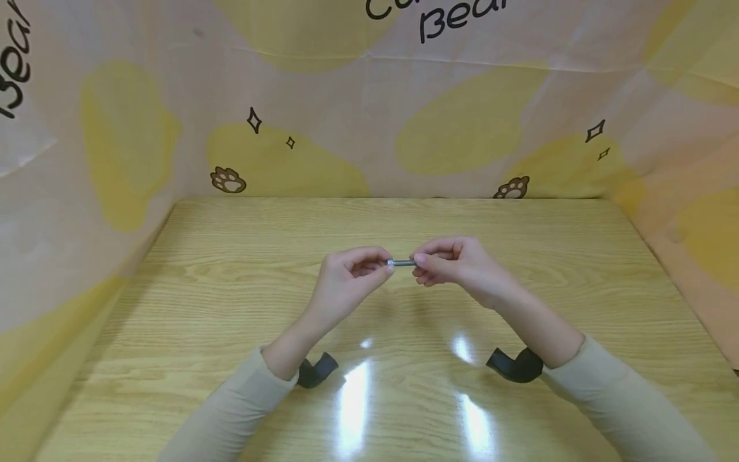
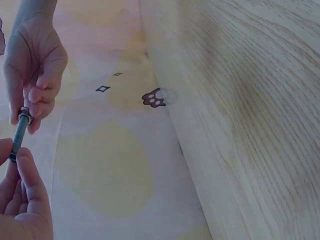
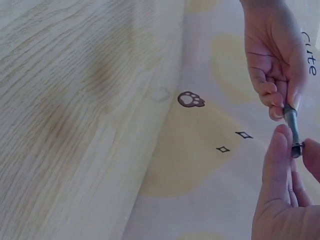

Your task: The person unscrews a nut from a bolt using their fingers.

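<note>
Evidently, the left hand and right hand pinch, fingers closed, opposite ends of a slender silver-grey threaded metal bolt mid-frame; likely a two-handed adjustment, next calling for steady alignment.

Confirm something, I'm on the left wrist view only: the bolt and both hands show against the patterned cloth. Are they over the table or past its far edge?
Observer: Over it. In the head view the left hand, the right hand and the bolt between them all show against the wooden tabletop, short of its far edge.

Operator: Good. No sleeves in my feed. Any cuff near the bolt?

Observer: No. In the head view the left sleeve and the right sleeve end back behind the hands, well clear of the bolt.
</note>
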The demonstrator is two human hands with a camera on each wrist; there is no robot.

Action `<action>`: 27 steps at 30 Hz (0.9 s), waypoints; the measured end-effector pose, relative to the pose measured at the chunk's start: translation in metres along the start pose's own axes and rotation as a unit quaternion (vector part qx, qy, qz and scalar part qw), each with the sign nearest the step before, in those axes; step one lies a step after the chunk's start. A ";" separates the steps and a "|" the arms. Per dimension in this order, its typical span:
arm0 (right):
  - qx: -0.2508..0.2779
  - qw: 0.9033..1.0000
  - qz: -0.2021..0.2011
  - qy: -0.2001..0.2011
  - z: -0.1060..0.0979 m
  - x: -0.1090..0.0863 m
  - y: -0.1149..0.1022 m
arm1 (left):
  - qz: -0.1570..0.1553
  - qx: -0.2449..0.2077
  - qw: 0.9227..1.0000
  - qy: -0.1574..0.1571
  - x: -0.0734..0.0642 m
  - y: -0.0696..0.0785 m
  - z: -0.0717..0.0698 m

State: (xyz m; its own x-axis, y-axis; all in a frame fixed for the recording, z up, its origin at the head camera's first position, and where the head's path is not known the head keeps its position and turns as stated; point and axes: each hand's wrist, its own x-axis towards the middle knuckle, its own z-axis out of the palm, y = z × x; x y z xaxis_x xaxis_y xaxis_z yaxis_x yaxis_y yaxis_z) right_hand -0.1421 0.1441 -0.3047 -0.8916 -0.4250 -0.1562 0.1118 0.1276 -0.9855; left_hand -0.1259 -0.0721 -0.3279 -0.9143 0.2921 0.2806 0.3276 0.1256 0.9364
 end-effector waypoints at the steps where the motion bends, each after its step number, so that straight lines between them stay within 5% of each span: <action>1: 0.002 1.000 -0.003 0.000 0.000 0.000 0.000 | 0.000 0.001 1.000 0.000 0.000 0.000 0.000; 15: 0.061 0.998 -0.009 0.000 -0.001 -0.003 0.003 | 0.011 0.004 1.000 -0.005 -0.002 0.000 0.001; 27: 0.055 0.998 -0.011 0.007 0.002 -0.004 0.000 | 0.016 0.007 1.000 -0.004 -0.003 0.003 0.000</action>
State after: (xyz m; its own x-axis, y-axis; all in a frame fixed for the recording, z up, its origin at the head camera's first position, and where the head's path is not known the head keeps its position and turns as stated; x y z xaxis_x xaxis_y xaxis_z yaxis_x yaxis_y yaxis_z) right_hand -0.1375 0.1443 -0.3045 -0.9006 -0.4134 -0.1342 0.1386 0.0195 -0.9902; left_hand -0.1220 -0.0729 -0.3260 -0.9016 0.3041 0.3077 0.3594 0.1303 0.9241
